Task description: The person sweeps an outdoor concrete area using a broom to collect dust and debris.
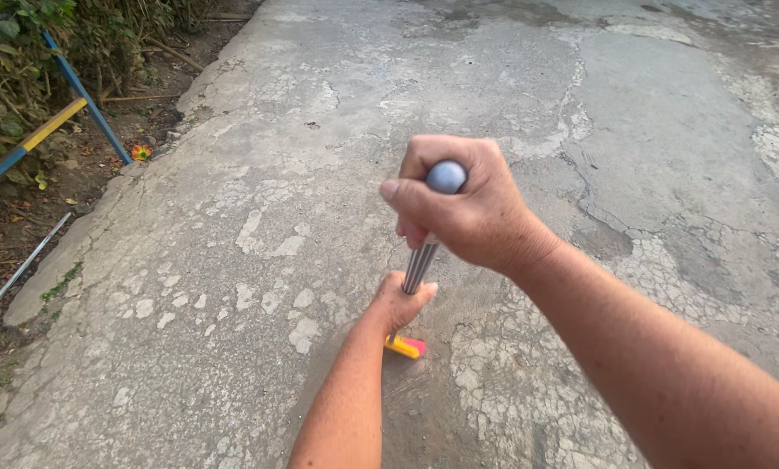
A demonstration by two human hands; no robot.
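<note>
My right hand is closed around the rounded grey top of a long metal handle. Lower down the same handle, my left hand grips the shaft. The handle runs down to a yellow and pink head that rests on the cracked concrete ground. Most of that head is hidden behind my left hand and forearm.
A strip of bare soil with dry leaves and bushes borders the concrete on the left. A blue and yellow metal frame stands there. A thin rod lies along the edge, and a small orange object sits on the soil.
</note>
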